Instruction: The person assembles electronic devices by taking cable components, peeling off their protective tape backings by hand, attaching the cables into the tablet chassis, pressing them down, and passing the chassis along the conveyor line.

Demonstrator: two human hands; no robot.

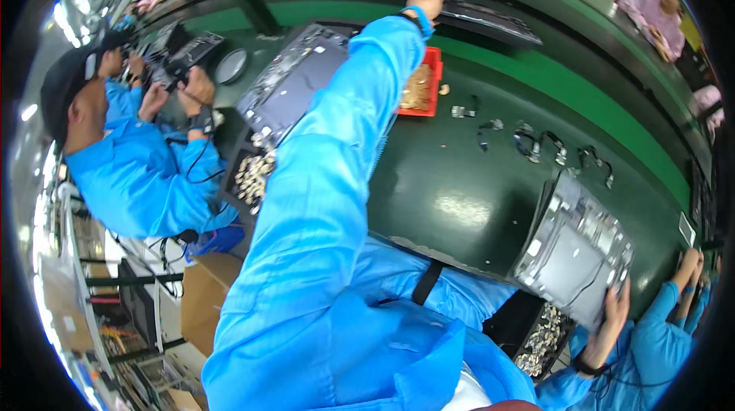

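1. Worktop [417,173], dark green, is spreading beneath the parts; a brighter green strip [570,87] is curving along its far side.
2. Left hand [426,6] is reaching beyond the strip, its fingers bending at the left end of a dark panel [490,22]; cannot tell whether they are gripping.
3. Right hand [610,311] is gripping the near edge of a grey chassis [570,254], which is lying at the worktop's right, overhanging its front edge.
4. Short cables [535,152] are lying in a loose row between panel and chassis.
5. Red tray [437,66] is holding brass-coloured pieces; a second chassis [295,93] is resting left of it.
6. Blue-clad co-worker [142,177] is sitting at left; a cardboard box [205,304] is standing below.
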